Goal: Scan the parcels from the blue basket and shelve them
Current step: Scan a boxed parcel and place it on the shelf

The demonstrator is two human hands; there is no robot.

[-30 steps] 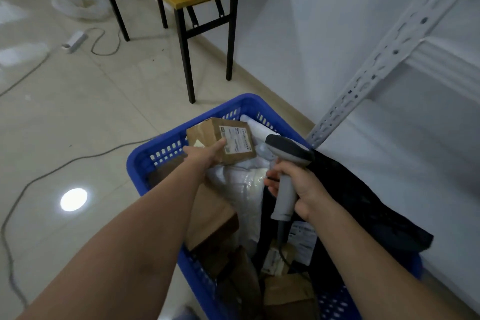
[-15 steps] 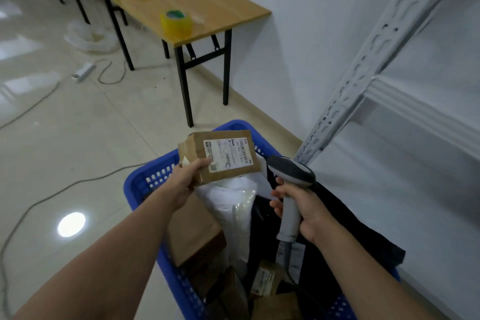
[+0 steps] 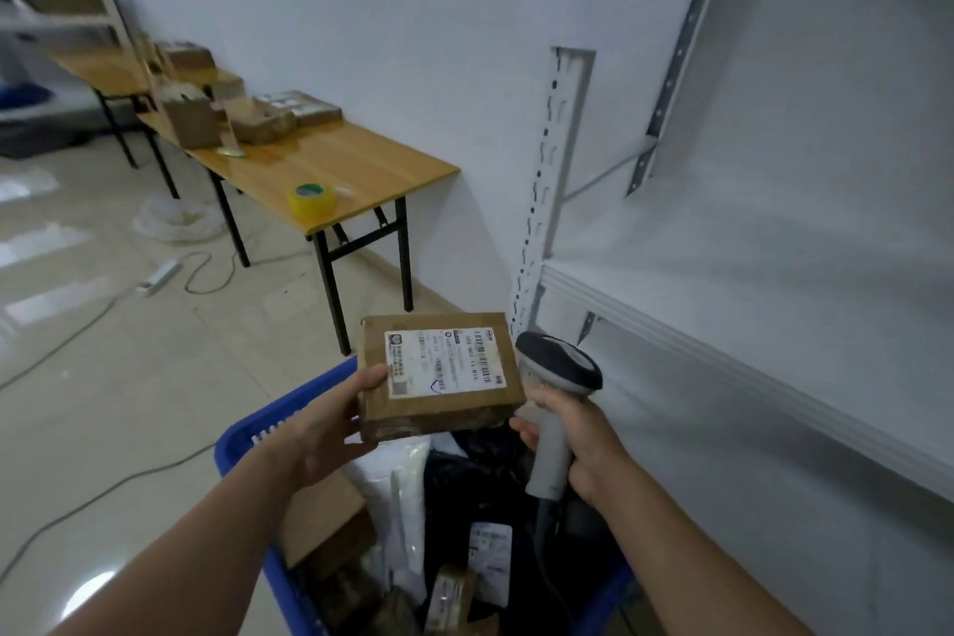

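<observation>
My left hand holds a small brown cardboard parcel by its left edge, thumb on top, its white shipping label facing up. Just to its right, my right hand grips the handle of a grey barcode scanner, whose dark head sits beside the parcel's right edge. Both hover over the blue basket, which holds several more parcels: brown boxes, a white bag and black bags.
A white metal shelf with perforated uprights runs along the right. A wooden folding table stands behind the basket, carrying a yellow tape roll and cardboard boxes. Cables and a power strip lie on the tiled floor at left.
My left hand has lifted the parcel up out of the basket and turned its label flat toward me. The scanner rose alongside it. My head tilted up, showing more table and shelf.
</observation>
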